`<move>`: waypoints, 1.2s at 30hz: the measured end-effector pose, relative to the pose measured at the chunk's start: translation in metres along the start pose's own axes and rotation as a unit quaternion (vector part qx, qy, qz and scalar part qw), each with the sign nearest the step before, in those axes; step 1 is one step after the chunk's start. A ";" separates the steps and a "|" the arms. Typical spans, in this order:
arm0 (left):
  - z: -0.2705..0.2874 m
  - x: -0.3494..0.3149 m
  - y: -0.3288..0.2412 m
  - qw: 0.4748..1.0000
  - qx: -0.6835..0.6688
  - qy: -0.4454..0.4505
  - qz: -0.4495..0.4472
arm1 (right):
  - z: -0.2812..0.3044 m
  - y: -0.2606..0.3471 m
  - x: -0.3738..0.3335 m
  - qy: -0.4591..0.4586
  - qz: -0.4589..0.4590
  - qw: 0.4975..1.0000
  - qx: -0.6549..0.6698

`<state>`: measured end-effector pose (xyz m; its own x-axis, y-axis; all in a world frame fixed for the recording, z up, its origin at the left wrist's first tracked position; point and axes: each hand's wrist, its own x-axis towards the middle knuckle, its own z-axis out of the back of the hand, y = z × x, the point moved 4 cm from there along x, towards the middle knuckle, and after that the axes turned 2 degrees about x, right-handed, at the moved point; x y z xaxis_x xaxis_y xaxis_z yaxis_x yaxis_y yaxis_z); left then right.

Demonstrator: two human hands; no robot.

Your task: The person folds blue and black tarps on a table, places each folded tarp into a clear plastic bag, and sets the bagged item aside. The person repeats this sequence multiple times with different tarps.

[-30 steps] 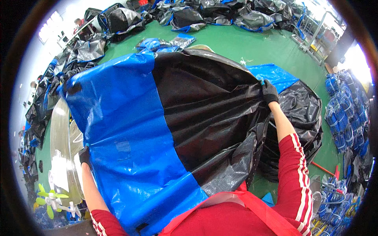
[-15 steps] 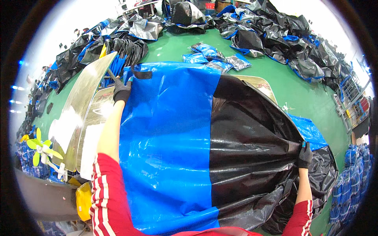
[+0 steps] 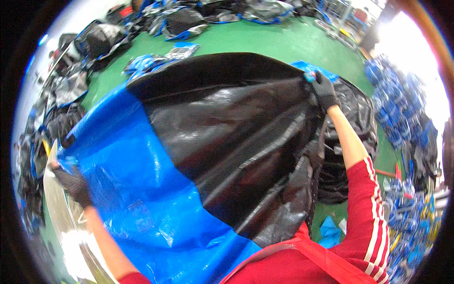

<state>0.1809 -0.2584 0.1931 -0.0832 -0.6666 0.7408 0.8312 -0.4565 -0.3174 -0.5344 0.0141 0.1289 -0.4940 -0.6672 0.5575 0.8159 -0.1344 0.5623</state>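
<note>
So, glossy creased blk/blue sheet (image 3: 203,146) tight in L hand (image 3: 73,183), R hand (image 3: 324,92).

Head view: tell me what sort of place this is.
Probably a workshop or warehouse: heaps of black, grey and blue sheeting line the green floor, blue bundles are piled at the right, and a large blue-and-black sheet is spread in front.
</note>
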 end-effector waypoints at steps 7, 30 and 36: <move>-0.115 -0.203 -0.289 0.872 -0.100 0.334 -0.344 | 0.019 0.059 -0.082 0.331 -0.175 0.924 -0.081; -0.018 -0.244 -0.370 0.756 -0.274 0.486 -0.342 | 0.079 0.055 -0.181 0.225 -0.355 0.883 0.210; -0.017 -0.226 -0.329 0.706 -0.398 0.571 -0.128 | 0.111 0.042 -0.196 0.175 0.038 0.983 0.042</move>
<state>-0.0830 0.0324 0.1200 -0.9418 -0.3356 0.0179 0.1737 -0.5317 -0.8289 -0.4367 0.2199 0.1109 -0.2875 -0.8858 0.3644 0.8112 -0.0228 0.5844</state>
